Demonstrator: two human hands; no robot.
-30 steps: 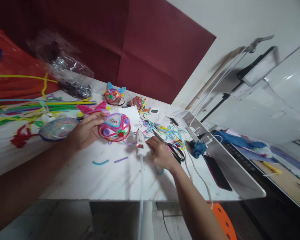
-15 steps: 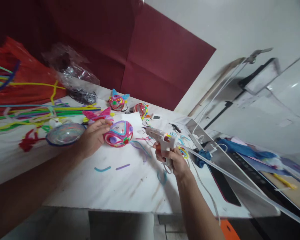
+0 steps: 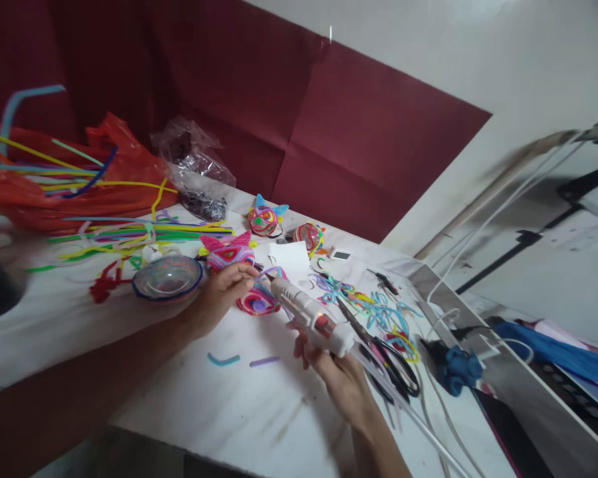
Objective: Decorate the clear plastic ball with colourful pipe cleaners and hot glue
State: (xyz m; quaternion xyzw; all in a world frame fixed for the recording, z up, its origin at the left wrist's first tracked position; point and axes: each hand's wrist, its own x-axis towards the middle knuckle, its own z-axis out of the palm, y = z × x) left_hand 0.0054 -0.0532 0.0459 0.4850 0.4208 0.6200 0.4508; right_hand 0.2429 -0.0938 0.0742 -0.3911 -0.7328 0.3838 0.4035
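Note:
My right hand (image 3: 329, 372) is wrapped round a white hot glue gun (image 3: 303, 309), a clear glue stick trailing from its back. The nozzle points left, close to my left fingertips. My left hand (image 3: 232, 289) is closed in a pinch on a short purple pipe cleaner (image 3: 268, 271). Just beyond lies a clear domed mask (image 3: 259, 304) trimmed with pink pipe cleaner and a purple eye, partly hidden by the gun and my fingers. A mask with pink ears (image 3: 228, 251) sits behind my left hand. Two cut pieces, a blue strip (image 3: 223, 360) and a purple strip (image 3: 264, 362), lie in front.
Left of my hand is a clear bowl (image 3: 167, 277) with a blue rim. Black scissors (image 3: 381, 355) and tangled pipe-cleaner scraps (image 3: 373, 302) lie to the right, beside cables. Behind are a blue-eared mask (image 3: 264, 220), white paper (image 3: 290, 259) and a red bag (image 3: 129, 186).
The view has swung left. My left hand has moved off the mask and now holds a purple pipe cleaner. The glue gun has come in close to it, nozzle near the fingertips.

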